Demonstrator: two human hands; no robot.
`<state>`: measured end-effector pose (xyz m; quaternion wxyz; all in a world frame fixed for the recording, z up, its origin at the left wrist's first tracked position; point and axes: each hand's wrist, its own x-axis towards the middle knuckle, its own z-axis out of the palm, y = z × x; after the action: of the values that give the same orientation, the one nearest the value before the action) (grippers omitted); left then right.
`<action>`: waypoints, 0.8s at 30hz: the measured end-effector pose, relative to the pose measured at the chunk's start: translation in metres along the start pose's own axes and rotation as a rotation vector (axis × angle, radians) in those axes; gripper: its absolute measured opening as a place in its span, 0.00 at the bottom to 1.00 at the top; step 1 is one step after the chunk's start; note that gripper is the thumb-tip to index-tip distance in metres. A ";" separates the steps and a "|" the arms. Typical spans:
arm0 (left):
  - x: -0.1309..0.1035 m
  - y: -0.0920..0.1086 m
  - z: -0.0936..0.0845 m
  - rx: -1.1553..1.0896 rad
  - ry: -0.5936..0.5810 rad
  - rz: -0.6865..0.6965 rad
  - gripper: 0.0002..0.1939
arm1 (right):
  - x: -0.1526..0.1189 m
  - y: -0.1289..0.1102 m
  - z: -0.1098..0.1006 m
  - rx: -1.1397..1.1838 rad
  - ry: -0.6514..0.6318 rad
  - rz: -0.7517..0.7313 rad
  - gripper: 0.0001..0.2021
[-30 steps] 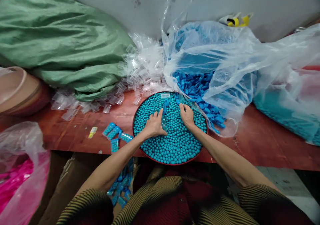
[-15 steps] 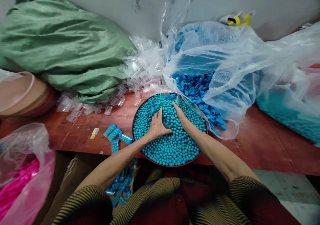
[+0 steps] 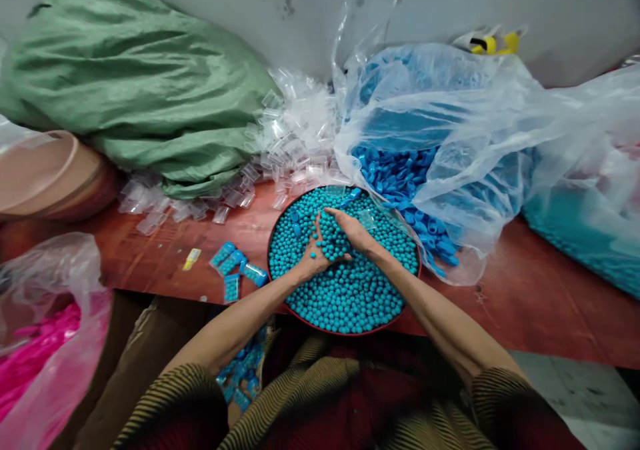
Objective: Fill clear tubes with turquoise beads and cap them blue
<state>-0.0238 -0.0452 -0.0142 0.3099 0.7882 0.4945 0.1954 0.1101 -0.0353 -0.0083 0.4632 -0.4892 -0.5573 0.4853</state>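
A round red-rimmed tray (image 3: 345, 332) full of small turquoise balls (image 3: 350, 297) stands at the table's front edge. Over its middle, my left hand (image 3: 316, 257) is cupped with fingers spread, and balls lie in and against it. My right hand (image 3: 350, 229) reaches in from the right, its fingertips close to those of the left, with balls heaped between the two palms. What lies under its fingers is hidden. A clear container (image 3: 367, 219) rests on the balls behind my right hand. Blue caps (image 3: 296, 223) lie on the balls at the tray's left and back.
Filled containers (image 3: 231, 287) lie left of the tray. Behind are clear empties (image 3: 295, 143), a green sack (image 3: 150, 83) and a plastic bag of blue caps (image 3: 400, 170). Bowls (image 3: 45, 177) stand left, a bag of turquoise balls (image 3: 580, 237) right. Pink pieces (image 3: 45, 350) fill a bag at lower left.
Both hands have come closer together, and a heap of balls now shows between them. The clear container behind my right hand has come into plainer view. The camera view has shifted slightly.
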 end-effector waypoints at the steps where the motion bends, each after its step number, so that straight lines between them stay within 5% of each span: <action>1: -0.001 0.001 -0.002 -0.026 0.004 -0.012 0.50 | 0.000 0.000 -0.002 0.080 -0.013 0.033 0.31; 6: -0.012 0.000 -0.010 -0.088 0.073 -0.018 0.60 | -0.005 0.002 -0.006 0.225 0.015 0.105 0.33; 13: -0.051 0.010 -0.020 0.042 0.274 -0.054 0.20 | -0.015 0.004 -0.024 0.026 0.118 0.052 0.21; 17: -0.058 0.015 -0.020 0.090 0.199 -0.022 0.10 | -0.040 -0.004 -0.038 -0.297 0.231 0.051 0.14; 24: -0.055 0.026 -0.014 0.395 0.043 -0.101 0.11 | -0.075 -0.011 -0.011 -0.775 0.014 0.030 0.12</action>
<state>-0.0395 -0.0990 0.0140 0.1483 0.8035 0.5685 0.0957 0.1271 -0.1097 0.0005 0.2407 -0.6392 -0.6891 0.2423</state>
